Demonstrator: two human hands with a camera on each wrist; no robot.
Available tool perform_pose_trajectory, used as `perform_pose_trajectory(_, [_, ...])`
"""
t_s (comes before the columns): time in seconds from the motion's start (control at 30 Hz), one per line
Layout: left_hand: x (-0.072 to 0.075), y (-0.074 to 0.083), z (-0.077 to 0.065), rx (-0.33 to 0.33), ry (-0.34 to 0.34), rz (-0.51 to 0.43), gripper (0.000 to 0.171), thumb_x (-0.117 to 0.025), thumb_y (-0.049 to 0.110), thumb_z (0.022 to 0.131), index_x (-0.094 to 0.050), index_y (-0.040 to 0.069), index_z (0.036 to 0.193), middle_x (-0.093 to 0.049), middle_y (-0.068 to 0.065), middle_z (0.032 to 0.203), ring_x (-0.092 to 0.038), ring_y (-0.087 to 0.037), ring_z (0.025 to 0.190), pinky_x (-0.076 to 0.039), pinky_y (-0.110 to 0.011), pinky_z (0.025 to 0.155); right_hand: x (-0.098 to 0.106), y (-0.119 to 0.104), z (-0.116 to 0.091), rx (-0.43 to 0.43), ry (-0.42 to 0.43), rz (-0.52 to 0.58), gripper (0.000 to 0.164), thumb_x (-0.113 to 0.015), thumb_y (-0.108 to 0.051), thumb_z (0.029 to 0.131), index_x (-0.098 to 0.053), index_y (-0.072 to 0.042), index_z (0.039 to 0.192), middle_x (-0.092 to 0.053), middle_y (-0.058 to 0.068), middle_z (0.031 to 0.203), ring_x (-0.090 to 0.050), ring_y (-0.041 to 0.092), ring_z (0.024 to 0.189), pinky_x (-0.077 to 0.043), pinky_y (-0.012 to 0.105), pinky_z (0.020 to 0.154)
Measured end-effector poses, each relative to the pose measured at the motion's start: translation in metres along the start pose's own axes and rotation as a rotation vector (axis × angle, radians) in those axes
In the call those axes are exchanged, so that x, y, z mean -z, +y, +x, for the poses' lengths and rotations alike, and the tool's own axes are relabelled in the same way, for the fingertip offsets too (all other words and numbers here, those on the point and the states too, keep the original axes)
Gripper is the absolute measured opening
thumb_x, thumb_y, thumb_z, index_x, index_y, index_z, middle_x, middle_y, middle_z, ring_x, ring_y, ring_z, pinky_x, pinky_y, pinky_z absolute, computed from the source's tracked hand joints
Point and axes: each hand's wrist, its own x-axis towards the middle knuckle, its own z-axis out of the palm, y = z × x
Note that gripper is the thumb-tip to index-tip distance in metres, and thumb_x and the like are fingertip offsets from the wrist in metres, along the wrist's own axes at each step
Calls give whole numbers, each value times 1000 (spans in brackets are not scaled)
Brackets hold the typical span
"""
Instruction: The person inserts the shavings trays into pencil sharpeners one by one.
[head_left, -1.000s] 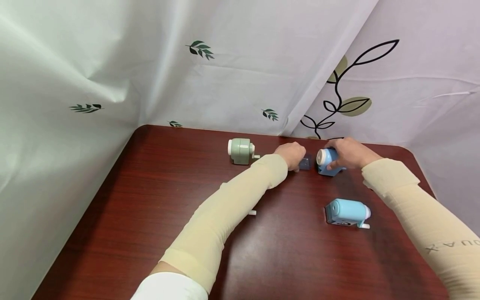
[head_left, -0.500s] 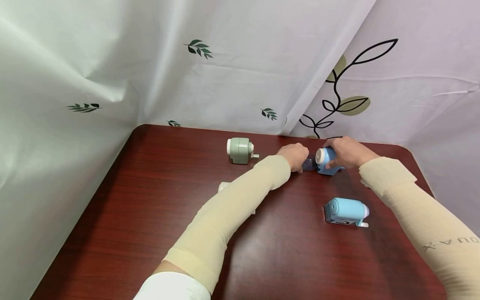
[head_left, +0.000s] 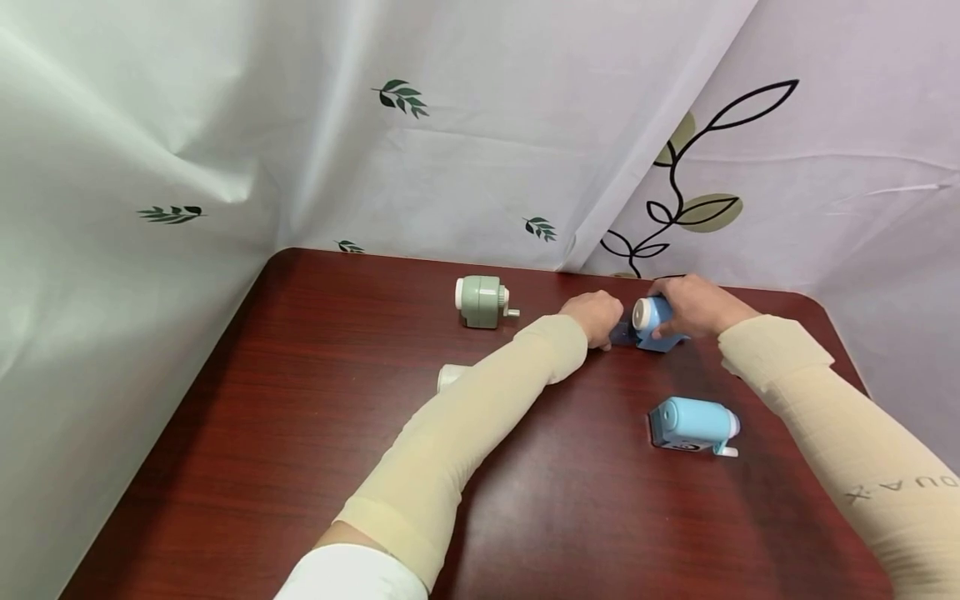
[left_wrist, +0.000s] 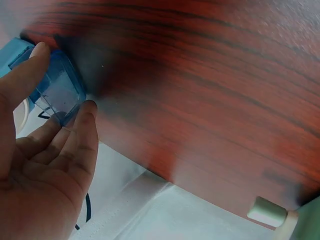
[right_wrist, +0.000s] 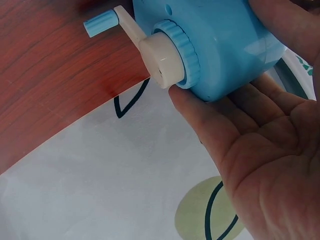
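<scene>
At the far right of the table, my right hand (head_left: 701, 304) grips a blue crank pencil sharpener (head_left: 658, 317). In the right wrist view, its thumb and fingers wrap the sharpener's rounded body (right_wrist: 227, 47), beside the cream crank (right_wrist: 160, 57). My left hand (head_left: 592, 318) pinches a see-through blue shavings drawer (left_wrist: 60, 92) between thumb and fingertips. The drawer is at the blue sharpener's near-left side, against the body; how far it sits inside cannot be made out. Part of the sharpener's body (left_wrist: 12, 56) shows behind my left thumb.
A green crank sharpener (head_left: 482, 302) stands left of my left hand. Nearer me on the right is a light-blue sharpener (head_left: 697, 422). A whitish object (head_left: 450, 377) is mostly hidden beneath my left sleeve. White patterned cloth (head_left: 450, 167) hangs behind the table (head_left: 300, 400).
My left hand has moved right with the drawer, narrowing the gap to the blue sharpener. My right hand keeps the sharpener in place. More of the whitish object shows past my left sleeve.
</scene>
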Motion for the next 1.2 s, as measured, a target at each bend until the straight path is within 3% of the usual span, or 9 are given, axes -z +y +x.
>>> perform_pose_trajectory(0.73, [-1, 11, 2, 51, 37, -58, 37, -79, 28, 89, -67, 18, 123, -62, 2, 121, -60, -11, 106, -52, -29, 87, 1, -1, -1, 8, 4, -12, 61, -89, -16, 76, -58, 13, 121, -66, 26, 105, -64, 37, 89, -55, 51, 79])
perform_pose_trajectory(1.2, [-1, 15, 8, 69, 38, -136, 38, -81, 27, 87, -67, 17, 121, -64, 3, 116, -62, -10, 99, -53, -28, 84, 1, 0, -1, 13, 14, -4, 61, -88, -16, 76, -58, 12, 120, -66, 25, 104, -64, 35, 87, -54, 50, 78])
